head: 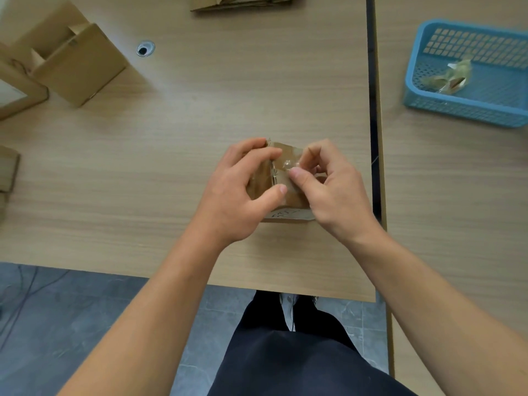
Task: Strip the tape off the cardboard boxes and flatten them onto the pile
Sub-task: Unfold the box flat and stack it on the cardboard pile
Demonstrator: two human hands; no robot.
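At ten o'clock, unflattened boxes [77, 64] are waiting on the table [185, 132]. At twelve o'clock, the flattened pile [243, 2] is lying at the far edge.

Just right of centre, the left hand [243, 190] is gripping the small box [288, 148], with its fingers curled over the top and its thumb pressing the near face. The right hand [334, 190] is pinching clear tape [285, 164] at the box's seam between thumb and forefinger.

The stripping step looks to be underway. The next move is probably calling for a steady peel toward three o'clock while the left hand is bracing. The scrap would then go to the blue basket [411, 78] at two o'clock, where tape scraps [445, 78] are already lying.

A dark gap [371, 81] between the two tabletops is running just beside the right hand, and the near table edge is lying at six o'clock. Nothing is standing between the hands and the pile.
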